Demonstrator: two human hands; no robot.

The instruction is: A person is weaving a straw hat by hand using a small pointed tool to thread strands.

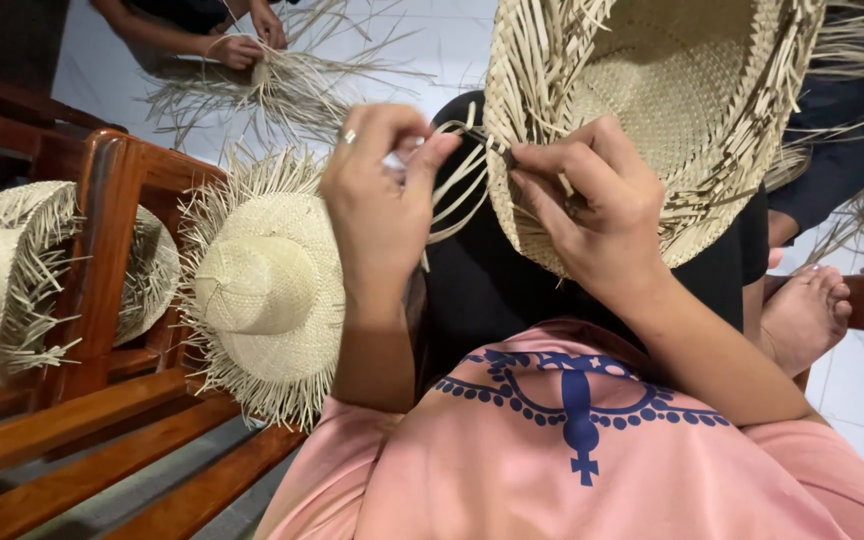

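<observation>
1. White floor tiles [452, 40] lie beyond me and wooden bench slats [102, 440] run along my left; I sit above them, looking down over my pink top [572, 470] with its blue pattern.
2. Closest in, my left hand [377, 195] is raised before my chest, a ring on one finger. Its thumb and fingertips are pinched narrow on a few loose straw strips [452, 190] that curve across to the hat's edge.
3. My right hand [592, 205] sits just beside it, fingers closed on the brim of the unfinished straw hat [672, 90]. The thumb and forefinger press the weave where those strips enter; exactly which strand they nip is hard to tell, since my knuckles cover it.
4. That hat is held up and tilted, its hollow inside facing me, ragged unwoven ends sticking out all round the rim. It rests over my dark-clothed lap [492, 290].
5. To my left, a finished-crown hat [262, 290] with a fringed brim lies on the bench, touching the wooden armrest [102, 260].
6. Past that armrest, a second fringed hat [12, 270] lies on the next seat.
7. At my right, a bare foot [802, 315] rests near a wooden rail.
8. Farthest away, at the top left, another person's hands [247, 40] hold a spray of straw [282, 90] over the tiles.
</observation>
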